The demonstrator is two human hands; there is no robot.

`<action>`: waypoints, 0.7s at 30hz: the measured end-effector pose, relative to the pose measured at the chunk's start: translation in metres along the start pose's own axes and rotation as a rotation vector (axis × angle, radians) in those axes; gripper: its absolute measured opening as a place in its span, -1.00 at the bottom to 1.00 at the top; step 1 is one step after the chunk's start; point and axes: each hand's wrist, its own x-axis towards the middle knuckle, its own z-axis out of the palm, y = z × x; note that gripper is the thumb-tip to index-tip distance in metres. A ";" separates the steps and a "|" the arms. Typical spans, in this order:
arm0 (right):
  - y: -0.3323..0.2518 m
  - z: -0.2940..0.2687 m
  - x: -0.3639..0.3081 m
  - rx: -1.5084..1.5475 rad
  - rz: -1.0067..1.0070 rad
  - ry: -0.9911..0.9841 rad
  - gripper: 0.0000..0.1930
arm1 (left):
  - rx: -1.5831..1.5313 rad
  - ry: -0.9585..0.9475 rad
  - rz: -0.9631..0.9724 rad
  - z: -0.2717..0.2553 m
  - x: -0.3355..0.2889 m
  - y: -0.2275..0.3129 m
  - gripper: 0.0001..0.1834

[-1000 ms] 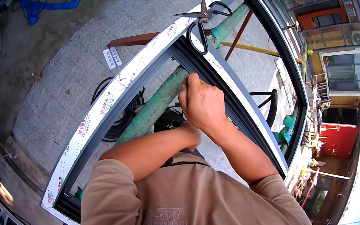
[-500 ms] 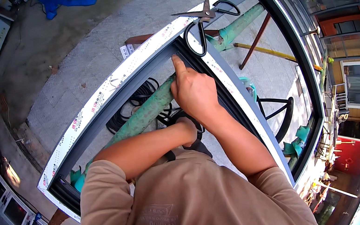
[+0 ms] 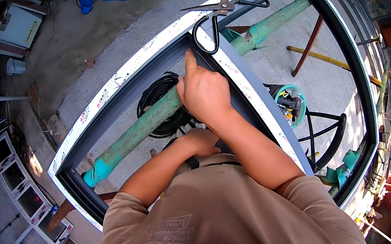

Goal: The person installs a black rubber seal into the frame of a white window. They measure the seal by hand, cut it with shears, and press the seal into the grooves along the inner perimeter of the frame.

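Note:
My right hand (image 3: 205, 92) reaches over a dark grey window frame (image 3: 110, 97) with printed white film on its face. Its index finger is stretched out, the tip touching the inner corner where the crossbar (image 3: 240, 79) joins the far side; the other fingers curl under. I see nothing held in it. My left hand (image 3: 201, 140) is low near my waist, beneath the right forearm. Its fingers look curled, and what they may hold is hidden. Scissors (image 3: 222, 8) with black looped handles lie spread on the frame, just beyond my right fingertip.
A green pipe (image 3: 131, 137) runs under the frame. Below lie a black coil (image 3: 153, 95) of hose or strip and a turquoise bucket (image 3: 294, 101) with tools. A yellow bar (image 3: 318, 57) and a black tubular stand (image 3: 331, 136) are at the right. White-framed panels (image 3: 25, 195) are at left.
My view has shifted, so the frame sits further right and the bucket shows more. My right index finger stays at the inner corner. My left hand shows more of itself near my waist.

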 end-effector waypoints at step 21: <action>0.004 0.016 -0.008 -0.172 -0.093 0.133 -0.40 | -0.109 0.233 -0.229 -0.035 -0.238 0.093 -0.51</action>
